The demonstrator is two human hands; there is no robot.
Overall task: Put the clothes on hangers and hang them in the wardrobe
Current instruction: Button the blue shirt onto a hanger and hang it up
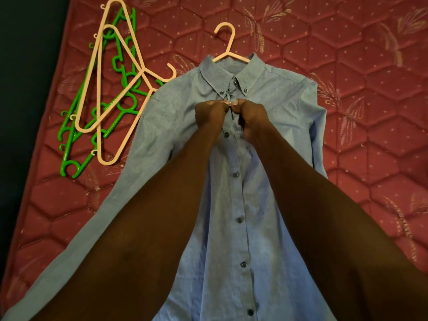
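Lying face up on a red quilted mattress point(347, 112), a blue button-down shirt point(266, 205) spreads its sleeves out and down toward the near edge of the view. A pale pink hanger point(228, 46) sits inside the collar, its hook and shoulders showing above the neckline. Both hands meet at the placket just below the collar: the left hand point(209, 118) and the right hand point(253, 120) have their fingers curled tight, each pinching the shirt's front edge near the second button. The buttons lower down the front look fastened.

To the left of the shirt, a loose heap of spare hangers rests on the mattress: two pale pink hangers point(102, 89) lie across several green hangers point(76, 154), and the lower pink one touches the shirt's shoulder. The mattress cover is stitched in hexagons with small pale dots and faint leaf sprays. Beyond its left edge the room falls away into dark floor point(25, 66), too dim to make out.
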